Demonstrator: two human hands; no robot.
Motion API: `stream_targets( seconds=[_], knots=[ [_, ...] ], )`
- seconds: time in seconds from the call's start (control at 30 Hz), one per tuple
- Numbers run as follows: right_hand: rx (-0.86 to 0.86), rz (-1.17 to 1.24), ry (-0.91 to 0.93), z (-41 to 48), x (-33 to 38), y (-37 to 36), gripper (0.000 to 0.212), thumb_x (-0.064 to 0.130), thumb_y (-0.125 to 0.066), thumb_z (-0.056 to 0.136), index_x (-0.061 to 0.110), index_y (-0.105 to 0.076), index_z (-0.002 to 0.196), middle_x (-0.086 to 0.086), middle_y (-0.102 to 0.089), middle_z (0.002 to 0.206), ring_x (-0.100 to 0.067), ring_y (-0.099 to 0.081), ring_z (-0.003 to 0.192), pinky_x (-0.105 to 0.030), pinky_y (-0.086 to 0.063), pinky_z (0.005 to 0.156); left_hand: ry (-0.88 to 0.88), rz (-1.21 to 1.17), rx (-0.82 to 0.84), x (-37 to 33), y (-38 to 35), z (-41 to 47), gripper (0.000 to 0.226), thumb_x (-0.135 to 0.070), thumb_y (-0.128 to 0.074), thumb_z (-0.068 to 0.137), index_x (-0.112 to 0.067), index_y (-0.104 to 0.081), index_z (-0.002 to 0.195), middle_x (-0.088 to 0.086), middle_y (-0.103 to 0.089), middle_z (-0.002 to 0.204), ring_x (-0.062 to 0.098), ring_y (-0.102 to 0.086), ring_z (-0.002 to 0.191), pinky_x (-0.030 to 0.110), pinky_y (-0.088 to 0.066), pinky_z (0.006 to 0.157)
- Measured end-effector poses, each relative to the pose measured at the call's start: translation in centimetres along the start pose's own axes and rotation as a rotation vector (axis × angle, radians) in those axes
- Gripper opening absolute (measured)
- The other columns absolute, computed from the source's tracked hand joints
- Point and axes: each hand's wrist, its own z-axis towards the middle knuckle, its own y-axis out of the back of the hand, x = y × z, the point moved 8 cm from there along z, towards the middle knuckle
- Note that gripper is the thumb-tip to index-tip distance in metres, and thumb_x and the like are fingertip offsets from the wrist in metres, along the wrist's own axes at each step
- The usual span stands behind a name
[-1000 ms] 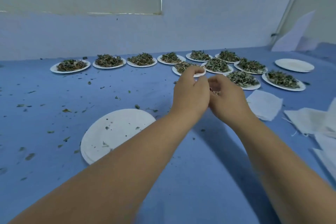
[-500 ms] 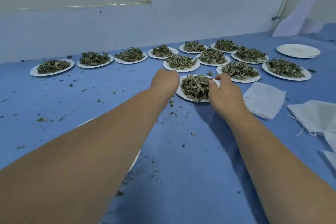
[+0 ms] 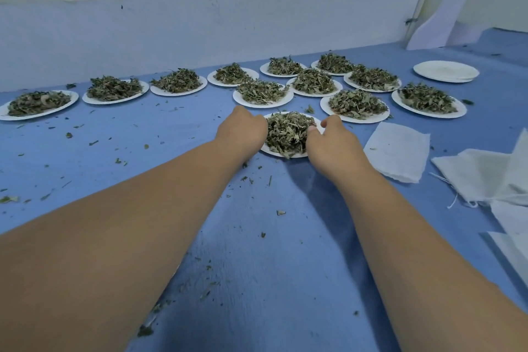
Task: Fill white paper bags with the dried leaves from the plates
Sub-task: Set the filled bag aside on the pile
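While both hands flank the plate (image 3: 281, 154) of dried leaves (image 3: 287, 133) on the bench (image 3: 257, 237), I cannot tell what the hidden fingers of the left hand (image 3: 241, 134) do at its nine o'clock edge. Fingers of the right hand (image 3: 333, 148) grip its three o'clock rim.

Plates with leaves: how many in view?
12 plates: six along the back row, five clustered nearer at right, one between left hand and right hand. None seems hidden.
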Motion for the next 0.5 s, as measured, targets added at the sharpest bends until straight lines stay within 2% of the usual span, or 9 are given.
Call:
stream_targets(
  seconds=[0.1, 0.17, 0.2, 0.3, 0.37, 0.5],
  knots=[
    [0.002, 0.012, -0.007, 0.0, 0.1, 0.0, 0.048, 0.043, -0.034, 0.105, 0.015, -0.036, 0.143, -0.014, -0.061, 0.121, -0.036, -0.058, 0.110, -0.048, -0.050, 0.093, 0.003, -0.021, 0.017, 0.1, -0.2, -0.1, 0.033, -0.020, -0.037, 0.094, -0.003, -0.049, 0.120, 0.003, -0.041, 0.074, 0.020, -0.034, 0.060, 0.031, -0.027, 0.055],
    [-0.027, 0.055, -0.002, -0.1, 0.2, 0.4, 0.044, 0.041, -0.035, 0.104, 0.017, -0.038, 0.141, -0.011, -0.060, 0.119, -0.033, -0.058, 0.106, -0.044, -0.049, 0.085, 0.007, -0.041, 0.009, -0.1, 0.1, -0.2, 0.010, -0.016, -0.037, 0.094, -0.012, -0.046, 0.098, 0.003, -0.038, 0.072, 0.019, -0.031, 0.058, 0.031, -0.024, 0.053],
    [-0.044, 0.075, 0.005, -0.1, 0.3, 0.6, 0.042, 0.040, -0.036, 0.104, 0.018, -0.040, 0.140, -0.010, -0.059, 0.116, -0.031, -0.059, 0.104, -0.042, -0.048, 0.080, -0.002, -0.049, -0.001, -0.4, 0.4, -0.3, 0.009, -0.014, -0.038, 0.092, -0.013, -0.041, 0.084, 0.003, -0.035, 0.068, 0.019, -0.028, 0.056, 0.032, -0.022, 0.051],
    [-0.077, 0.093, 0.039, -0.6, 0.8, 1.0, 0.039, 0.039, -0.037, 0.103, 0.022, -0.045, 0.137, -0.006, -0.061, 0.109, -0.028, -0.061, 0.097, -0.038, -0.046, 0.072, -0.047, -0.040, -0.046, -1.0, 1.6, -0.5, 0.028, -0.010, -0.040, 0.090, -0.016, -0.031, 0.064, 0.002, -0.032, 0.063, 0.018, -0.026, 0.052, 0.034, -0.022, 0.046],
    [-0.084, 0.095, 0.064, -1.0, 1.4, 1.2, 0.036, 0.037, -0.038, 0.101, 0.024, -0.049, 0.133, -0.006, -0.065, 0.105, -0.027, -0.063, 0.094, -0.038, -0.049, 0.071, -0.043, -0.067, -0.097, -0.7, 2.9, -1.1, 0.030, -0.006, -0.041, 0.085, -0.018, -0.022, 0.065, 0.000, -0.022, 0.060, 0.020, -0.016, 0.053, 0.033, -0.013, 0.050],
    [-0.099, 0.067, 0.136, -2.1, 3.0, 1.4, 0.031, 0.037, -0.037, 0.101, 0.026, -0.056, 0.122, -0.001, -0.067, 0.095, -0.023, -0.065, 0.086, -0.037, -0.053, 0.072, -0.041, -0.113, -0.174, 0.4, 5.8, -2.3, 0.032, -0.006, -0.041, 0.083, -0.020, -0.017, 0.067, -0.001, -0.016, 0.060, 0.019, -0.010, 0.056, 0.033, -0.010, 0.054]
  ],
)
